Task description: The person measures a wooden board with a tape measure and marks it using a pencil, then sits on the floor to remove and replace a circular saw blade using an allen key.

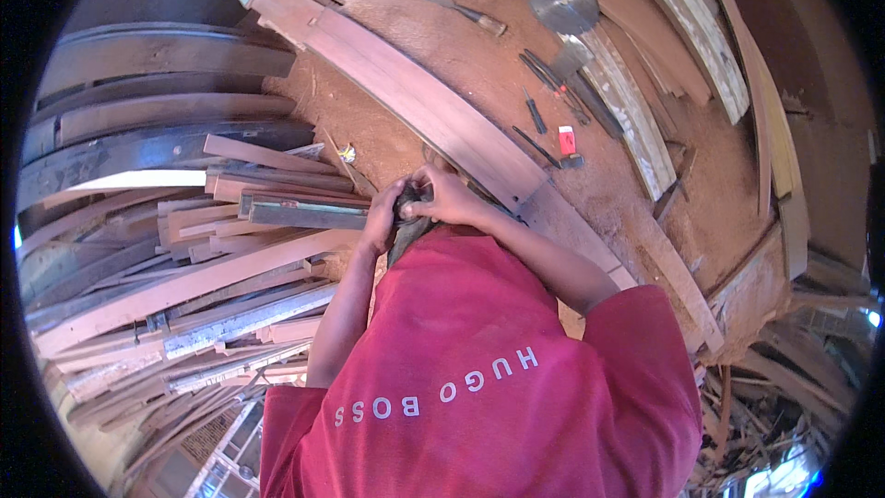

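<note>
Just above the front of my red shirt point(479, 314), my left hand point(383, 214) and my right hand point(441, 195) are close together, their fingers bent round a small dark object point(402, 235) that I cannot make out. The right thumb presses on it, and fingers partly hide it. Directly beyond my hands a long pinkish plank point(415, 92) lies diagonally on the dusty surface, running from the upper left down past my right forearm.
Stacked boards and offcuts point(184, 323) crowd the left. A circular saw blade point(562, 2), a chisel point(484, 20), small hand tools point(535, 115) and a red packet point(566, 140) lie on the sawdust-covered surface point(350, 101). More boards point(696, 14) line the right.
</note>
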Tool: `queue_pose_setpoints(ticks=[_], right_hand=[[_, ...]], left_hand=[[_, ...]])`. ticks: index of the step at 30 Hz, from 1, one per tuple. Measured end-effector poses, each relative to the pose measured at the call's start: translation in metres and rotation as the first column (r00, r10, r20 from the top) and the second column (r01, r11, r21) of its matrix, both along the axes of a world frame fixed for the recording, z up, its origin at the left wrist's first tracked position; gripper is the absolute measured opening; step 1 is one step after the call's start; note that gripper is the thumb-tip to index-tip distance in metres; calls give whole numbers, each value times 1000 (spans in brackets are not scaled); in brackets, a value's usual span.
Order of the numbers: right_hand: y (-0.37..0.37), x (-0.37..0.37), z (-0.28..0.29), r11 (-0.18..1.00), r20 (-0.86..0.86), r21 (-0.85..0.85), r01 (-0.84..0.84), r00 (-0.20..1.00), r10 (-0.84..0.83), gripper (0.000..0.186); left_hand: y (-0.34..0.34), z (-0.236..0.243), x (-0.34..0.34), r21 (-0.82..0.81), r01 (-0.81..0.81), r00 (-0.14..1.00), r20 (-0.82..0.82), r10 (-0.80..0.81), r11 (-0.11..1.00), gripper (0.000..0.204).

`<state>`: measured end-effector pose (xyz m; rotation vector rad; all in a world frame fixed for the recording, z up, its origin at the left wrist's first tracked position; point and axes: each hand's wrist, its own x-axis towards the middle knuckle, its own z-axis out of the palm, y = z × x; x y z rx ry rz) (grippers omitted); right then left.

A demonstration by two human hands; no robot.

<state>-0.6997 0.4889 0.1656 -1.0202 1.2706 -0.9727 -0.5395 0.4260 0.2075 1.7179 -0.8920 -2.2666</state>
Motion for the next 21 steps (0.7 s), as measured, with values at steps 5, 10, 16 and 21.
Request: queue_pose_setpoints(ticks=[5, 10, 16, 21], right_hand=[[24, -23, -30, 941, 126, 311, -134, 987, 99, 42], [52, -35, -37, 832, 330, 553, -32, 926, -184, 34], [76, -46, -54, 874, 205, 483, -44, 977, -64, 40], [85, -51, -72, 844, 268, 513, -155, 963, 14, 41]], left_hand=[[24, -36, 7, -261, 260, 963, -4, -270, 930, 52], [40, -67, -3, -391, 580, 814, 238, -530, 715, 56], [52, -88, -12, -454, 670, 720, 205, -663, 587, 56], [58, -85, -13, -354, 663, 737, 156, -658, 659, 52]])
